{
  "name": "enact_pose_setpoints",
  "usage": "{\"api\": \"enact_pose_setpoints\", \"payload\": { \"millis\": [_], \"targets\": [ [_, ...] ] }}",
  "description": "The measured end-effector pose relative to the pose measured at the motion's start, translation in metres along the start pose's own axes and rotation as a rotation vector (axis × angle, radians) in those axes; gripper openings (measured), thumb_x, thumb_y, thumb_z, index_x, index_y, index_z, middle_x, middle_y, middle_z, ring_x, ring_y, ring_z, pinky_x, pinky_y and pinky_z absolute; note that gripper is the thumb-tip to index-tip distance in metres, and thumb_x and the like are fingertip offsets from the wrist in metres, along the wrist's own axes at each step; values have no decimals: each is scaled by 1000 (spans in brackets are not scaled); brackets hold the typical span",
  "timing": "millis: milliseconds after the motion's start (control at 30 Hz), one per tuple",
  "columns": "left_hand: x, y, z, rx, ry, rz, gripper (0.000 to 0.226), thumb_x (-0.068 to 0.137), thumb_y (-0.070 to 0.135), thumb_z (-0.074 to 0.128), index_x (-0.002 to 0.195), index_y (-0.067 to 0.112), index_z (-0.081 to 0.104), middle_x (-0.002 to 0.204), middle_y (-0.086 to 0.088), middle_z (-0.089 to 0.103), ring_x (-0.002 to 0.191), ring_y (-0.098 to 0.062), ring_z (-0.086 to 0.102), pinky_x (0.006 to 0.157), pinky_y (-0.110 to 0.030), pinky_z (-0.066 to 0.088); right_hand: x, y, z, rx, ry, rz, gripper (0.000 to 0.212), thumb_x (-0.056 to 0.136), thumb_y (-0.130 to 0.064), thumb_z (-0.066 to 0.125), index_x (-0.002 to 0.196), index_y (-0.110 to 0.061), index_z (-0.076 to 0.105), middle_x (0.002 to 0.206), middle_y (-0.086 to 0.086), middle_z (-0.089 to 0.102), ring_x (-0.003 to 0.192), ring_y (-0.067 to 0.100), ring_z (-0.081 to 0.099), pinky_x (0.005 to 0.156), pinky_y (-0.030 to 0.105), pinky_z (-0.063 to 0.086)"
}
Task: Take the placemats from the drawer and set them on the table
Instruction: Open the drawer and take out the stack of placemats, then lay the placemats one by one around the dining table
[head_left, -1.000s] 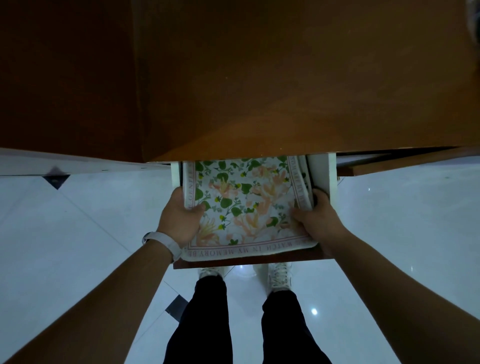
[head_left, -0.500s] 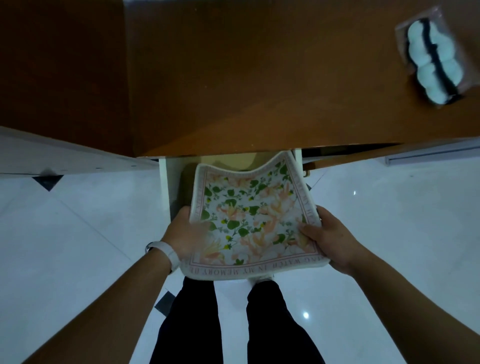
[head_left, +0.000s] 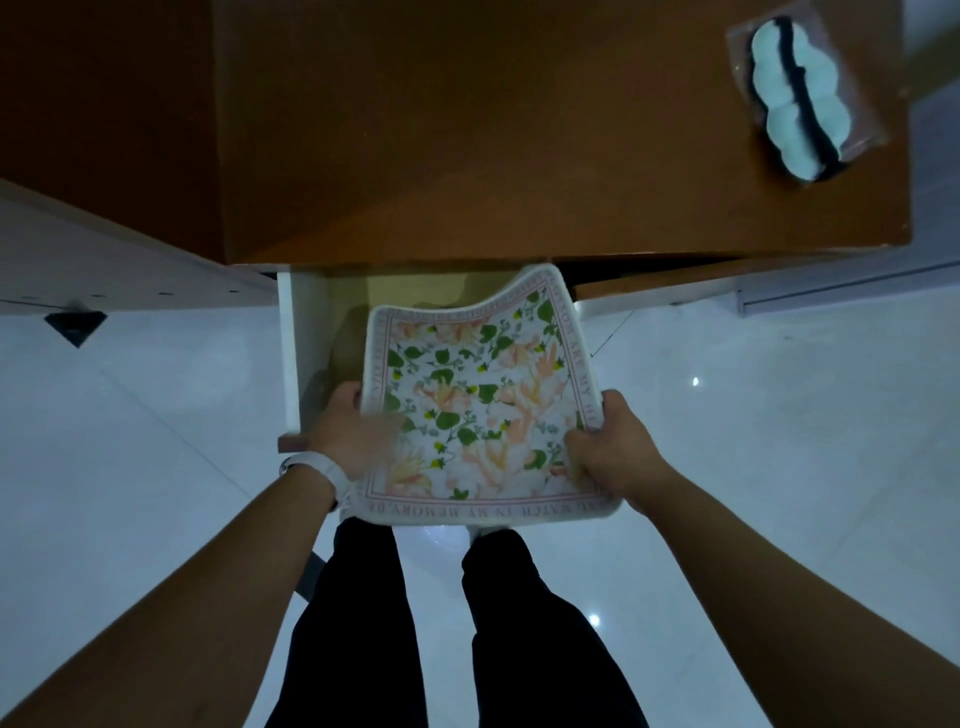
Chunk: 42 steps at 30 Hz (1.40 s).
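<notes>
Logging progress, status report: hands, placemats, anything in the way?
Left hand, right hand grip placemats by sides. Held above open drawer, not yet on table. Packet at table right end.

placemats (head_left: 478, 400) above drawer (head_left: 291, 353), before table (head_left: 519, 130)

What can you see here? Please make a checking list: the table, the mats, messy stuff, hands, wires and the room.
Surface: brown wooden table, no mat on the part in view.
Job's things: floral placemats held, bent, partly over the open drawer; count unclear.
Clutter: clear packet of white pads near the table's right edge.
Grippers: left hand and right hand each grip a side of the placemats.
Cables: nothing seen.
Surroundings: glossy white floor; white wristband on the left wrist.
</notes>
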<state>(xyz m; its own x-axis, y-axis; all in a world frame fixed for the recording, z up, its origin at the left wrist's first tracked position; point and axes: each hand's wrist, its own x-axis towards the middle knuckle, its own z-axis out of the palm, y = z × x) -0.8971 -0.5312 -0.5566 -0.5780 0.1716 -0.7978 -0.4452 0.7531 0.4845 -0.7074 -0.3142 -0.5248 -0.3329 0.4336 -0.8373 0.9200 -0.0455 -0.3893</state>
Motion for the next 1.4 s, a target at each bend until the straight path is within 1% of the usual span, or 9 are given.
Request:
{"api": "enact_pose_setpoints", "payload": {
  "millis": [133, 200, 333, 700, 900, 1033, 1200, 1333, 1400],
  "targets": [
    [-10, -8, 5, -53, 41, 33, 41, 82, 11, 74, 111, 19, 47, 101, -3, 63, 79, -22, 65, 58, -32, 57, 0, 0, 2, -26, 39, -46, 30, 87, -22, 61, 112, -22, 45, 98, -9, 61, 84, 12, 63, 71, 34, 59],
    [-16, -9, 4, -82, 46, 49, 40, 82, 10, 74, 111, 20, 48, 103, -3, 64, 82, -22, 66, 61, -36, 58, -6, -1, 1, 19, 52, -74, 29, 89, -20, 60, 115, -23, 47, 96, -14, 62, 82, 6, 63, 64, 26, 55],
    [-33, -10, -2, -146, 38, 65, 39, 85, 10, 71, 115, 20, 48, 103, -2, 65, 79, -18, 66, 49, -25, 53, -24, -4, -3, 111, 67, -92, 29, 90, -17, 62, 115, -24, 49, 96, -14, 63, 79, 3, 64, 53, 15, 49],
    [-96, 26, -66, -176, 6, 258, 42, 86, 4, 69, 114, 23, 45, 97, 4, 62, 71, -16, 64, 46, -24, 53, -110, -46, 3, 167, 176, -133, 31, 89, -17, 64, 116, -21, 49, 101, -9, 64, 86, 10, 65, 71, 30, 56],
    [-130, 52, -119, -176, -40, 344, 54, 83, 6, 72, 126, 22, 42, 102, 2, 65, 82, -21, 67, 53, -31, 56, -177, -79, 12, 223, 278, -171, 32, 90, -18, 65, 117, -23, 47, 106, -4, 63, 87, 14, 65, 66, 27, 53],
    [-158, 69, -153, -184, -91, 404, 52, 85, 5, 71, 128, 19, 45, 106, 2, 63, 86, -12, 64, 54, -22, 54, -224, -100, 19, 220, 343, -192, 33, 90, -19, 65, 116, -23, 47, 105, -4, 64, 86, 15, 66, 61, 26, 53],
    [-188, 88, -180, -121, -176, 522, 48, 84, 6, 71, 123, 23, 48, 113, 2, 64, 98, -15, 65, 75, -35, 57, -282, -115, 22, 262, 454, -212, 32, 89, -18, 63, 118, -22, 48, 102, -6, 63, 81, 9, 66, 55, 17, 48],
    [-217, 111, -179, -100, -263, 618, 50, 85, 0, 67, 124, 20, 44, 110, 4, 60, 92, -6, 61, 57, -17, 53, -323, -108, 18, 335, 551, -205, 33, 90, -18, 63, 119, -22, 48, 98, -11, 61, 81, 5, 64, 57, 18, 48],
    [-231, 122, -172, -84, -317, 656, 49, 85, -2, 67, 123, 20, 45, 110, 4, 60, 93, -4, 60, 55, -14, 52, -343, -100, 12, 376, 604, -191, 32, 90, -18, 63, 118, -24, 48, 95, -15, 60, 79, 2, 62, 56, 18, 47]
  ]
}}
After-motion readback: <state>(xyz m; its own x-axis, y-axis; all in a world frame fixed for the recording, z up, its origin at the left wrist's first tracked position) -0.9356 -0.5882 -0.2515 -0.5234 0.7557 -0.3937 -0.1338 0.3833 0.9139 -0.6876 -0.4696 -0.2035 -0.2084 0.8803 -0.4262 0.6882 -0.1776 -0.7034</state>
